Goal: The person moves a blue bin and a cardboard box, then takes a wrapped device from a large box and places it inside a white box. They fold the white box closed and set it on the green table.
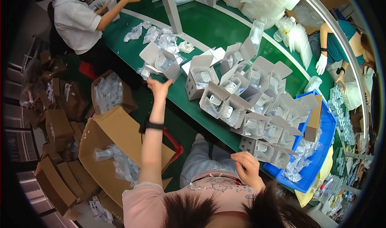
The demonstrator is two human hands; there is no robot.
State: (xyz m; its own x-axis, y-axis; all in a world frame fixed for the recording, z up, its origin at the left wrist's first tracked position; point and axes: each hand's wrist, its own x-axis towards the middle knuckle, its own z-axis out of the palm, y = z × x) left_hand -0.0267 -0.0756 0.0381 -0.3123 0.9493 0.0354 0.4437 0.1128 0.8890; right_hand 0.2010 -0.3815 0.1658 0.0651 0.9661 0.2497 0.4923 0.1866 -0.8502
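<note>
My left hand [159, 90] reaches out to the near side of an open white carton [172, 70], its thumb and fingers spread along the lower edge. Part of the grip is hidden. Inside that carton sits a white item in clear plastic wrap [161, 62]. My right hand [248, 168] hovers in front of my body by the bench edge, fingers loosely bent, with nothing visible in it. Close by stands a group of open white cartons [248, 147], several with plastic-wrapped white items inside. Bagged pieces [161, 38] lie loose beyond the left carton.
A blue bin [323, 147] with wrapped pieces sits at the right on the green bench [193, 117]. Brown cardboard boxes [106, 133] crowd the floor at left. A co-worker in white [76, 25] stands far left; another, wearing a white glove [321, 64], works across the bench.
</note>
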